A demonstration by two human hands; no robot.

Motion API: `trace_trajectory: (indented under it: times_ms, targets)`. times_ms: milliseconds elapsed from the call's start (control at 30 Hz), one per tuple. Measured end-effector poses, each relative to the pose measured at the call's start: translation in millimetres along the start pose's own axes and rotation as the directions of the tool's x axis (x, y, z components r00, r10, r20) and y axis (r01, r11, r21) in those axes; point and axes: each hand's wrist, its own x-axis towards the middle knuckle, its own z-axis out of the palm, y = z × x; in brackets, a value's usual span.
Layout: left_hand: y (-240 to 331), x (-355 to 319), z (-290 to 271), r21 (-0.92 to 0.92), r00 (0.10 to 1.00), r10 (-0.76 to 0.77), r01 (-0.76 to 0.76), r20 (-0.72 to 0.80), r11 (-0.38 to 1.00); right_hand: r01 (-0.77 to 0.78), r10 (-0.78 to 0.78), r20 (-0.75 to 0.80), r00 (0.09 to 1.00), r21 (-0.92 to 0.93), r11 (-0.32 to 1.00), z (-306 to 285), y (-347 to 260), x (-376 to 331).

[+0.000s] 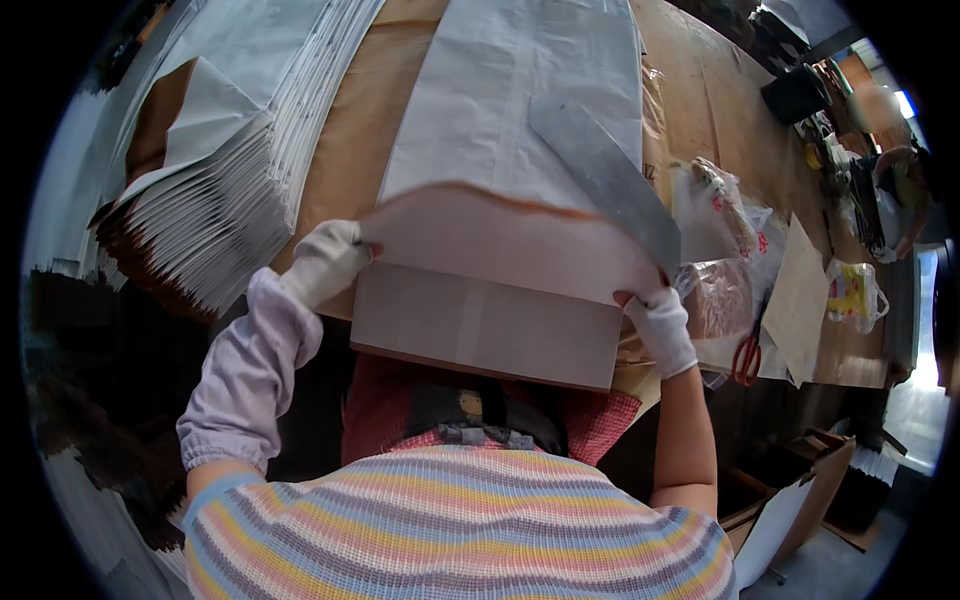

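Note:
My left hand (328,262), in a white glove with a lilac sleeve cover, pinches one corner of a large white paper sack's mouth (500,245). At the opposite corner, my right hand (660,328) grips the same edge; bare fingertips show from its white glove. Between the hands the raised flap bows upward and shows a brown rim. Its lower part (540,335) hangs at the table's front edge, creased across. Behind the flap, a flat grey metal plate (610,185) with an angled end lies slantwise on white paper (480,110). The flap hides part of the paper.
A tall fanned stack of folded white sacks (220,215) stands at left. Right of the work lie clear plastic bags (715,290), red-handled scissors (746,360), a beige sheet (795,300) and a yellow-and-white bag (853,295). Cardboard boxes (800,490) stand below. Another person (905,185) is at far right.

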Motion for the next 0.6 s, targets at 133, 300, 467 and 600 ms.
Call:
trace_trajectory:
  times_ms: [133,300,467,600]
  targets:
    - [-11.1,17.1,31.2,-0.012,0.940,-0.268,0.271,-0.209,0.962,-0.430,0.434,0.054,0.900,-0.067,0.900,2.4,-19.0,22.1]
    - [-9.3,13.3,76.7,0.330,0.750,0.101,0.162,-0.654,0.930,-0.204,0.133,-0.288,0.948,-0.233,0.951,33.9,-14.0,5.9]
    - [-9.6,16.3,73.1,0.294,0.795,-0.001,0.225,-0.607,0.929,-0.043,-0.125,-0.309,0.943,-0.484,0.874,42.5,-16.9,8.7]
    - [-12.7,18.2,73.4,0.284,0.804,-0.083,0.301,-0.589,0.910,-0.055,-0.122,-0.312,0.942,-0.502,0.863,46.9,-14.9,17.9]
